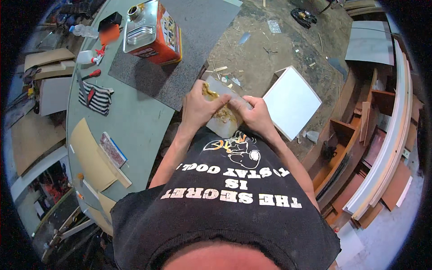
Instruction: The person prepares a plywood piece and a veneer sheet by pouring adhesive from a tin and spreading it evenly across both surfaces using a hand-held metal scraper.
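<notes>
Between my two hands, just beyond my shirt front, is a pale flat piece (228, 129) smeared with lumpy yellow-brown paste. My left hand (197, 102) grips its left side, the thumb pressed on the face near the paste. From the right, my right hand (257, 113) is closed on the other edge, its thumb reaching toward the left thumb. The undersides of my fingers are hidden behind the piece. Ahead and to the left, a metal can (155, 33) with a red and orange side stands upright, its round spout uncapped, on a dark speckled sheet (139, 83).
On the green table (139, 130) lie a striped cloth (100, 101), a red-handled tool (91, 75), a spray bottle (85, 57) and thin boards (90, 155). A white panel (293, 103) rests on the littered floor at right, near wooden cabinet frames (335, 148) and long strips (380, 157).
</notes>
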A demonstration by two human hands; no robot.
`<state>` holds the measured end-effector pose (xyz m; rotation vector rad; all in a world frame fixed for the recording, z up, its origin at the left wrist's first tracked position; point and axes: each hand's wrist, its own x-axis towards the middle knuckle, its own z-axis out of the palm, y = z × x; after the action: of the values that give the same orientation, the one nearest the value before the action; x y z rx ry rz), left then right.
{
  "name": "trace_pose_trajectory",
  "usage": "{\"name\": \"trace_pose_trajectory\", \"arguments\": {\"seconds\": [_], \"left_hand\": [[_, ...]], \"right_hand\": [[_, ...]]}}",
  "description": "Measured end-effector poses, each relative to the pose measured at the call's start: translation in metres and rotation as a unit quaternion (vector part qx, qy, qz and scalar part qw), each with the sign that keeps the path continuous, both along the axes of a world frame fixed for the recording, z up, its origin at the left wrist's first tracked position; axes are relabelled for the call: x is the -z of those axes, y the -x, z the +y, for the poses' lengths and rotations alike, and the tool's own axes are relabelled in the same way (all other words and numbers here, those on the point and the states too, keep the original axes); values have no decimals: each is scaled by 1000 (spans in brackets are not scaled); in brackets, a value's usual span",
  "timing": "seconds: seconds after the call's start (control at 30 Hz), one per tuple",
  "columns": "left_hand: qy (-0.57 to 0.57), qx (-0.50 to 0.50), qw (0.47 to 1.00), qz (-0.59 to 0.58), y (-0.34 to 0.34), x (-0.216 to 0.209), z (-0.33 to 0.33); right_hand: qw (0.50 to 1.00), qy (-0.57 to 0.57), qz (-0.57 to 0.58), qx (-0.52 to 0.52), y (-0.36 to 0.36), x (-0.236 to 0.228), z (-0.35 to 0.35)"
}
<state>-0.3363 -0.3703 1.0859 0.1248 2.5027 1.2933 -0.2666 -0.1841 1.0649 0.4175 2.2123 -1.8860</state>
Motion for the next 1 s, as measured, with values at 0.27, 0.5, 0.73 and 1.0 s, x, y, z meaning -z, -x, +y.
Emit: {"name": "trace_pose_trajectory", "arguments": {"seconds": [0.27,0.5,0.73,1.0], "left_hand": [[-63,127,990,-12,9,18,-12],[-163,87,980,-73,17,6,-4],[-146,-62,987,2,4,1,11],[-266,-113,957,2,10,10,17]], "right_hand": [[996,35,-28,-74,-16,-1,18],[997,67,9,36,2,-7,8],[1000,19,7,7,19,-18,6],[986,37,-1,-164,54,-27,35]]}}
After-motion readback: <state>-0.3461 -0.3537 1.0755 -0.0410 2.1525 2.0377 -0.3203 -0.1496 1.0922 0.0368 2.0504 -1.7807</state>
